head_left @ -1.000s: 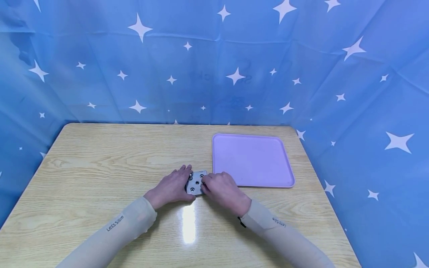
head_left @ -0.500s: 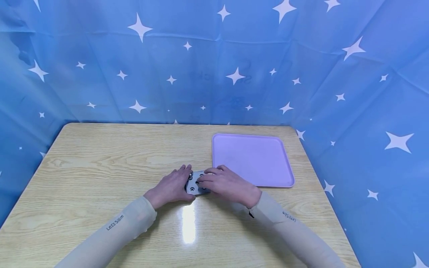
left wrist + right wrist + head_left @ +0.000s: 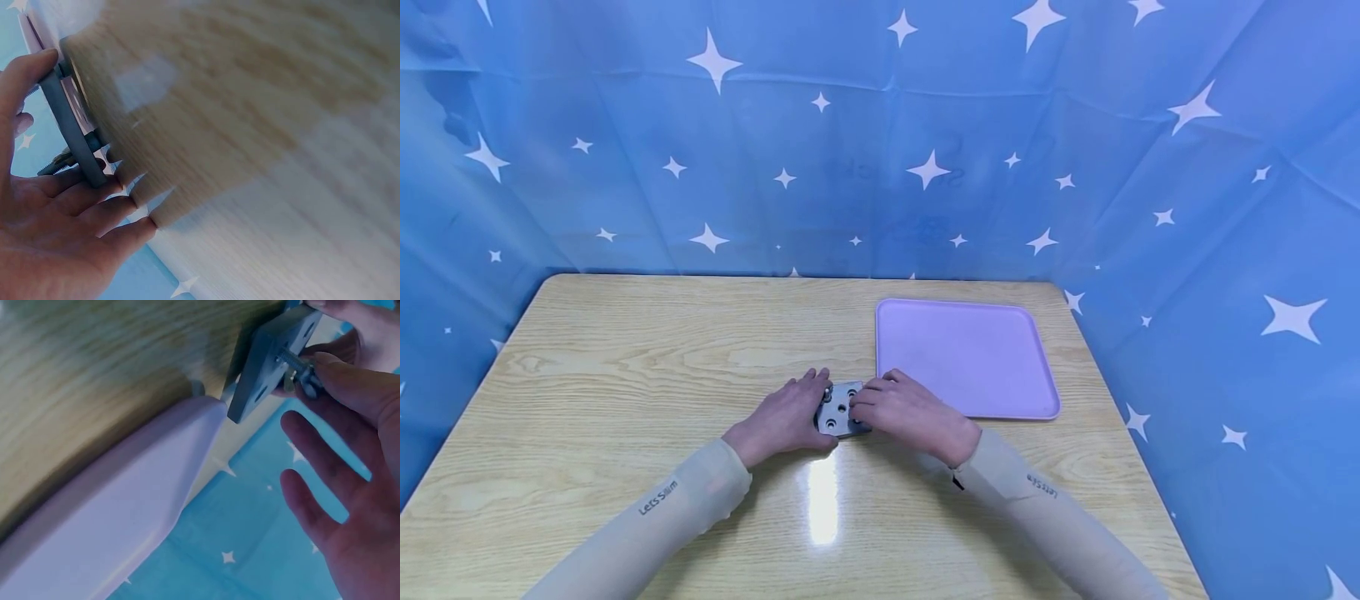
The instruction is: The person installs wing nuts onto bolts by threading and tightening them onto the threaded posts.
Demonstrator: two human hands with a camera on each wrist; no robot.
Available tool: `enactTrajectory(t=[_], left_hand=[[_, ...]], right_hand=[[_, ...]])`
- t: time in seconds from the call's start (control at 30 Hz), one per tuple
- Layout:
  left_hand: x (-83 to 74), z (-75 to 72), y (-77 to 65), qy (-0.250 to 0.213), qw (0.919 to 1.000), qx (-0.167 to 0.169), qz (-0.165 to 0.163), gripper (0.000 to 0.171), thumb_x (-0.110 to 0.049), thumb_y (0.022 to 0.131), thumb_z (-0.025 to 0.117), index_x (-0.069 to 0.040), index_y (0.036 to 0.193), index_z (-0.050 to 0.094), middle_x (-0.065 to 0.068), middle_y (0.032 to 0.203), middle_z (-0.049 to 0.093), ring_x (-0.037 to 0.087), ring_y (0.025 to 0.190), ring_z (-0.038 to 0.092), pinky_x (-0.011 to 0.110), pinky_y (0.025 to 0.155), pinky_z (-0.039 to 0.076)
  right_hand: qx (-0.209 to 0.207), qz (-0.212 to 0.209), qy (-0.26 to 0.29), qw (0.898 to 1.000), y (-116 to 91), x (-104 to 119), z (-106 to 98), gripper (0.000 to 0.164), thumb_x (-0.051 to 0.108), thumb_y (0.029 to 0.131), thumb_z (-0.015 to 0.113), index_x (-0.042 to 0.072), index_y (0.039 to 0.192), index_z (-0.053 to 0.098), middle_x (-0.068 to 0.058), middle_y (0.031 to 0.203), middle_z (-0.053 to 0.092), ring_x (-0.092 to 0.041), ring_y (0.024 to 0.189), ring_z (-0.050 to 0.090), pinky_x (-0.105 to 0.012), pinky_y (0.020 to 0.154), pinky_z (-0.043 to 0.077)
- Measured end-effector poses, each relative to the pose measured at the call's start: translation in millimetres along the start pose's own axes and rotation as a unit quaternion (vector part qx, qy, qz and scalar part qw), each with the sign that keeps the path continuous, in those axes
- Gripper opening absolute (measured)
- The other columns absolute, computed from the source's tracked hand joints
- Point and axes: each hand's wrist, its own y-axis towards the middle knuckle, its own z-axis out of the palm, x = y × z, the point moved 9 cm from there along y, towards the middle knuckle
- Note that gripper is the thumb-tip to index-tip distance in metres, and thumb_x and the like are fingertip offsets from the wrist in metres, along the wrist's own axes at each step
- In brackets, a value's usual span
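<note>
A grey metal plate (image 3: 841, 410) with several holes sits low over the table, held up on short dark feet in the left wrist view. My left hand (image 3: 784, 417) grips its left side, thumb at the near edge and fingers at the far edge. A threaded bolt (image 3: 49, 168) sticks up from the plate by the left fingers. At the plate's right side, my right hand (image 3: 910, 412) pinches a wing nut (image 3: 308, 383) on a threaded shaft between thumb and index finger. Its other fingers (image 3: 312, 444) stay spread. From the head view, the right hand hides this nut.
A purple tray (image 3: 966, 358) lies right of the plate, its near left corner close to the right hand. The wooden table (image 3: 647, 358) runs back to a blue curtain (image 3: 850, 133) with white stars.
My right hand first shifted right and unfolded its fingers over the plate, then drew them in again slightly. The left hand, plate and tray have kept their places.
</note>
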Motion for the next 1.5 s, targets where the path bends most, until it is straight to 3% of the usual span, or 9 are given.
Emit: enactTrajectory(t=[0.2, 0.37, 0.57, 0.67, 0.8, 0.93, 1.17, 1.5], left_hand=[[-0.4, -0.2, -0.8, -0.001, 1.0000, 0.000, 0.001, 0.103, -0.043, 0.077, 0.087, 0.006, 0.154, 0.040, 0.027, 0.160, 0.038, 0.042, 0.149, 0.035, 0.056, 0.120, 0.035], [-0.1, 0.2, -1.3, -0.001, 1.0000, -0.002, 0.003, 0.103, -0.043, 0.077, 0.087, 0.007, 0.154, 0.040, 0.027, 0.161, 0.037, 0.041, 0.150, 0.034, 0.055, 0.121, 0.033], [-1.1, 0.3, -1.2, 0.001, 0.9999, -0.006, 0.008, 0.102, -0.042, 0.077, 0.087, 0.008, 0.153, 0.041, 0.027, 0.160, 0.038, 0.041, 0.150, 0.034, 0.054, 0.122, 0.032], [-1.7, -0.1, -1.5, 0.004, 0.9999, -0.008, 0.012, 0.101, -0.042, 0.077, 0.088, 0.008, 0.152, 0.042, 0.027, 0.159, 0.039, 0.041, 0.150, 0.035, 0.054, 0.121, 0.033], [-2.1, -0.7, -1.7, 0.006, 0.9998, -0.009, 0.015, 0.102, -0.042, 0.076, 0.088, 0.008, 0.152, 0.042, 0.028, 0.159, 0.040, 0.042, 0.149, 0.036, 0.055, 0.121, 0.034], [-1.5, -0.6, -1.1, 0.009, 0.9999, -0.007, 0.011, 0.104, -0.043, 0.076, 0.088, 0.008, 0.153, 0.040, 0.028, 0.158, 0.040, 0.042, 0.149, 0.037, 0.055, 0.120, 0.035], [-2.1, -1.8, -1.0, 0.014, 0.9998, -0.010, 0.012, 0.104, -0.043, 0.075, 0.089, 0.008, 0.152, 0.041, 0.029, 0.157, 0.042, 0.043, 0.147, 0.039, 0.056, 0.118, 0.038], [-2.5, -2.8, -1.8, 0.010, 0.9998, -0.014, 0.011, 0.101, -0.043, 0.075, 0.088, 0.007, 0.151, 0.043, 0.028, 0.157, 0.042, 0.042, 0.147, 0.040, 0.057, 0.117, 0.039]], right_hand=[[-0.045, 0.039, -0.001, 0.998, 4, 0, 2, 0.007, 0.021, 0.092, 0.078, 0.019, 0.098, 0.074, 0.006, 0.093, 0.072, -0.012, 0.081, 0.066, -0.027, 0.072, 0.053], [-0.070, 0.086, 0.038, 0.993, 6, -1, 4, 0.013, 0.020, 0.093, 0.077, 0.013, 0.086, 0.070, 0.004, 0.077, 0.067, -0.011, 0.063, 0.061, -0.025, 0.057, 0.052], [-0.078, 0.147, 0.090, 0.982, 5, -4, 5, 0.019, 0.017, 0.095, 0.075, 0.011, 0.080, 0.065, 0.002, 0.070, 0.064, -0.009, 0.056, 0.057, -0.024, 0.049, 0.050], [-0.054, 0.160, 0.110, 0.979, 4, -8, 7, 0.019, 0.026, 0.097, 0.075, 0.010, 0.088, 0.068, 0.002, 0.075, 0.066, -0.010, 0.060, 0.058, -0.026, 0.053, 0.052], [-0.006, 0.132, 0.114, 0.985, -1, -11, 8, 0.038, 0.037, 0.092, 0.079, 0.014, 0.121, 0.071, 0.001, 0.105, 0.074, -0.016, 0.090, 0.068, -0.034, 0.077, 0.057], [0.026, 0.067, 0.101, 0.992, -5, -7, 6, 0.051, 0.025, 0.091, 0.082, 0.022, 0.138, 0.065, 0.006, 0.133, 0.068, -0.018, 0.119, 0.061, -0.040, 0.091, 0.053], [0.033, 0.013, 0.050, 0.998, -5, -3, 7, 0.043, 0.012, 0.095, 0.075, 0.024, 0.136, 0.067, 0.010, 0.138, 0.065, -0.015, 0.124, 0.058, -0.036, 0.091, 0.052], [-0.012, 0.029, 0.011, 0.999, 0, -5, 3, 0.023, 0.017, 0.090, 0.079, 0.023, 0.112, 0.075, 0.010, 0.112, 0.073, -0.014, 0.107, 0.065, -0.033, 0.088, 0.053]])
